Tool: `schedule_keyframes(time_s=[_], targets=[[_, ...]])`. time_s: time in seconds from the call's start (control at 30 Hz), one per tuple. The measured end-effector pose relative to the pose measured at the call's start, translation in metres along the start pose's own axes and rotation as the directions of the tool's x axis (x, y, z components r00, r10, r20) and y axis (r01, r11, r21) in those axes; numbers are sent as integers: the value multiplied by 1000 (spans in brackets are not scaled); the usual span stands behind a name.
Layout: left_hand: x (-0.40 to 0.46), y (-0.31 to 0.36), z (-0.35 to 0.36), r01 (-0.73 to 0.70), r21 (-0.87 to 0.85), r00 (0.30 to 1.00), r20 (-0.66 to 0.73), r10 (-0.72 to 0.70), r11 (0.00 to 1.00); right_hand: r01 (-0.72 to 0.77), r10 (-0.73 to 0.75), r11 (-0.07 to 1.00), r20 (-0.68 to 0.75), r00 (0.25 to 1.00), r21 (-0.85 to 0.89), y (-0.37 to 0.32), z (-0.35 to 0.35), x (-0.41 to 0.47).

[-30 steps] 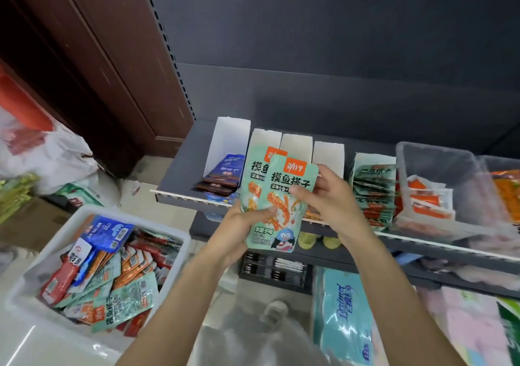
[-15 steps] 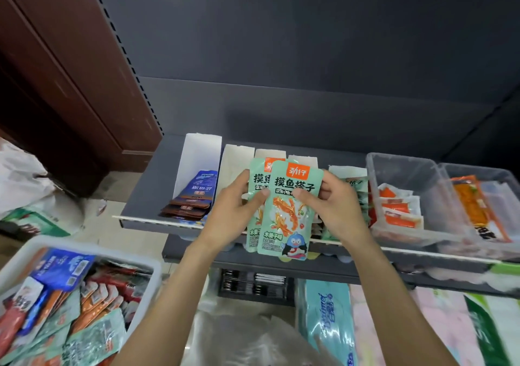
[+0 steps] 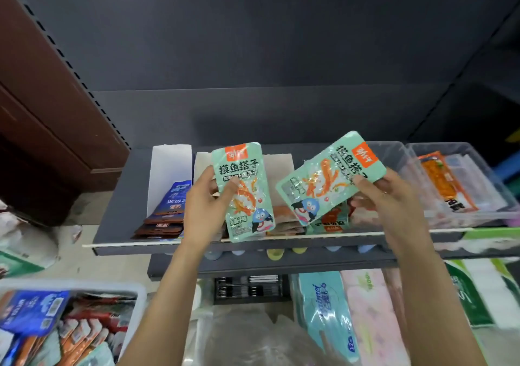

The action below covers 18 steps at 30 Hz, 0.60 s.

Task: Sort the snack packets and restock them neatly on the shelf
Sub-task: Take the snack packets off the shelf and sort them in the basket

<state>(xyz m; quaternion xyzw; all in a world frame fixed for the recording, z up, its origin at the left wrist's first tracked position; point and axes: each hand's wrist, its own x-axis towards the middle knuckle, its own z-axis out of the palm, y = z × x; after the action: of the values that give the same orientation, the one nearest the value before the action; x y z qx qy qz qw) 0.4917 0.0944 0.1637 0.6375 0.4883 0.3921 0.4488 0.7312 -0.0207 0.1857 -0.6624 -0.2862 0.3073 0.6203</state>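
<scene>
The left hand (image 3: pixel 204 205) pinches 1 mint-green snack packet (image 3: pixel 243 191) by its left edge, thumb on the front face, fingers hidden behind it. The packet stands nearly upright in front of the shelf (image 3: pixel 118 225), its lower end overlapping the shelf's front lip. The right hand (image 3: pixel 391 196) pinches a 2nd mint-green packet (image 3: pixel 330 177) at its right edge, thumb on the front; this packet is tilted with its orange logo corner to the upper right. The 2 packets are apart, with a narrow gap between them.

Hidden or unclear: the white card dividers (image 3: pixel 168 174) behind the packets are partly covered, so the contents of the middle slots cannot be fully made out. The white bin (image 3: pixel 135 292) of mixed packets at lower left is cut off by the frame edge and blurred. The clear tubs (image 3: pixel 461 185) at right are cut off on the far side.

Open room: the left end of the shelf, left of the dividers, is bare grey surface. The blue and brown packets (image 3: pixel 168 213) lie fanned in the leftmost slot, reaching the front lip.

Writing: both held packets carry large black Chinese characters, an orange logo square and a blue cartoon bird. Smaller print is unreadable. Below the shelf, tissue packs (image 3: pixel 323 309) show cursive lettering, not legible.
</scene>
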Motion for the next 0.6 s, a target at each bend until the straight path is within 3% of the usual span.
schedule_keyframes(time_s=[0.13,0.27,0.47,0.53,0.6], targets=[[2,-2,1,133,-253,986,-68,-155,958,-71,107,976,-172,979,204,16,-29,-7],[0,-3,8,182,-331,978,-35,-205,926,-34,85,975,-229,970,220,21,-36,-9],[12,9,23,154,-327,986,-7,-165,932,145,-191,977,-330,925,-158,11,-26,28],[19,15,28,142,-329,989,17,-144,934,231,-305,927,-237,922,-294,4,-19,47],[26,19,32,125,-311,992,32,-121,942,345,-431,789,-57,901,-509,1,-13,67]])
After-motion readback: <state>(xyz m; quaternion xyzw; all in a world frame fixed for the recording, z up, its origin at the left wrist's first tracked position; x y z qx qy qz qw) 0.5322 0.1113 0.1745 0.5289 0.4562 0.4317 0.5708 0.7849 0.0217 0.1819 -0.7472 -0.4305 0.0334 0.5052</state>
